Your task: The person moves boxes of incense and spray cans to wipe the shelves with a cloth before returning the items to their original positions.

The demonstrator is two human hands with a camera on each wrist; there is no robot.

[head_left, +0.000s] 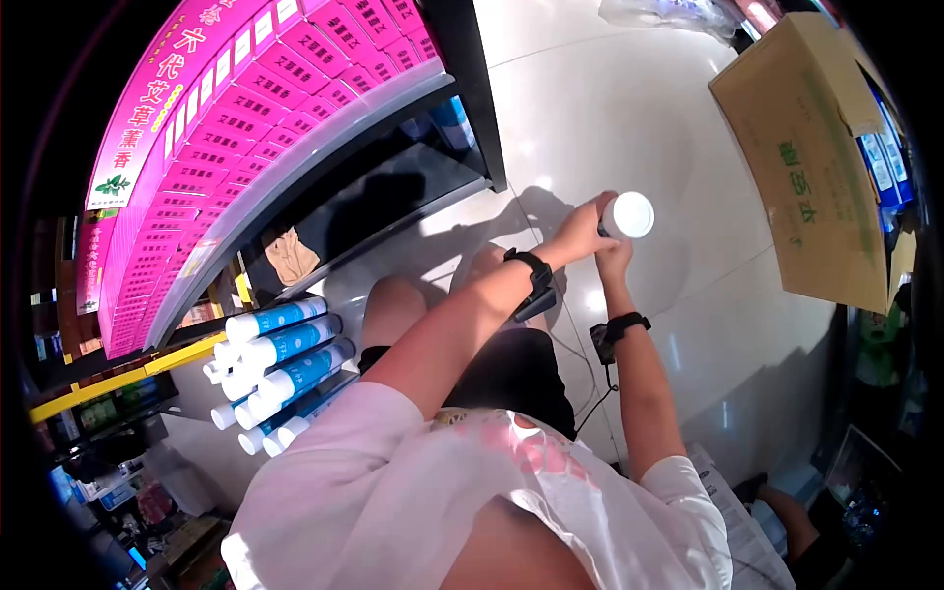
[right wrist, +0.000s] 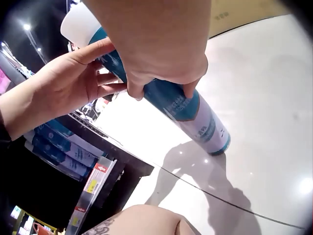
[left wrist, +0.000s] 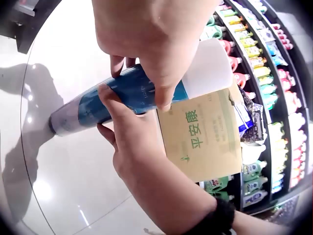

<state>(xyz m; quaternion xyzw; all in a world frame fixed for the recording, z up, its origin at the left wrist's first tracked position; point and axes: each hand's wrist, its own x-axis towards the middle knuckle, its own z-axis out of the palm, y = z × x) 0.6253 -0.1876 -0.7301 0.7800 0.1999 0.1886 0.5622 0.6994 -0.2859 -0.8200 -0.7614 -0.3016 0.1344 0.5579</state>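
Both hands hold one blue-and-white cylindrical can with a white cap (head_left: 629, 214), above the pale floor. My left hand (head_left: 580, 234) grips the can (left wrist: 90, 108) close to its cap; in the left wrist view its thumb and fingers lie on opposite sides. Lower on the body, my right hand (head_left: 616, 260) grips around the blue middle, between thumb and fingers. In the right wrist view the can (right wrist: 210, 129) slants, cap at upper left and base over the floor; whether the base touches the floor I cannot tell. The cap is on the can.
Similar cans (head_left: 285, 344) lie stacked left of the legs. Beyond them, a shelf unit holds rows of pink boxes (head_left: 265, 88). An open cardboard carton (head_left: 796, 167) with blue packs stands at the right. Shelves of coloured bottles (left wrist: 264, 71) rise behind the carton.
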